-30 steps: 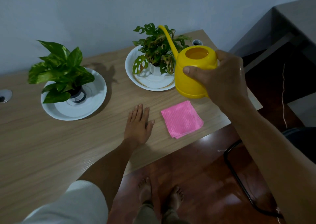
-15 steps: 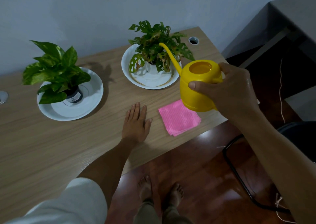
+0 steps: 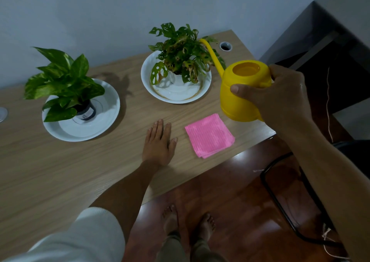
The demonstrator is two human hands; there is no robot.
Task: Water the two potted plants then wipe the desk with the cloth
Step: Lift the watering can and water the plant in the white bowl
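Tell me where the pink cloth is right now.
The pink cloth lies flat near the desk's front edge, between the left hand and the yellow watering can.

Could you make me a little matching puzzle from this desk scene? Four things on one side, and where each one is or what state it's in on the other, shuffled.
Things:
1. watering can
2. pink cloth
3. left hand
4. plant with holed leaves

States:
A. lying folded on the desk near its front edge
B. resting flat, palm down, holding nothing
C. standing in a white pot in a white bowl
D. held above the desk in the right hand, spout towards the plant

Pairs: 1-D, 2-A, 3-B, 4-C
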